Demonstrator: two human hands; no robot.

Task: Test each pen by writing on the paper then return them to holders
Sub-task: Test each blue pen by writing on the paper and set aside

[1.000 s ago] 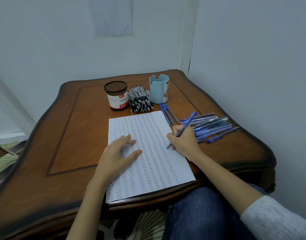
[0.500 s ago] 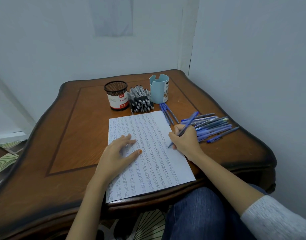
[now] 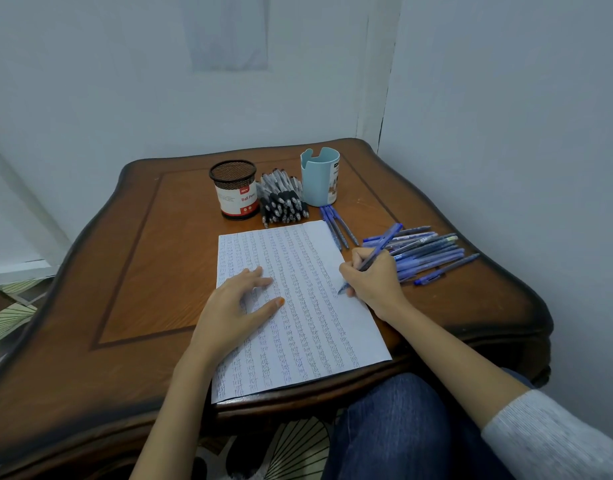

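On the paper (image 3: pixel 299 327), right fingers (image 3: pixel 354 264) pinch the blue pen (image 3: pixel 382 244) tip-down, left fingers (image 3: pixel 260 280) pressed flat.

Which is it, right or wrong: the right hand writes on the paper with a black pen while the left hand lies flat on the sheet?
Wrong in one point: the head view shows the pen in the right hand is blue, not black. Otherwise yes: it writes on the paper while the left hand lies flat on it.
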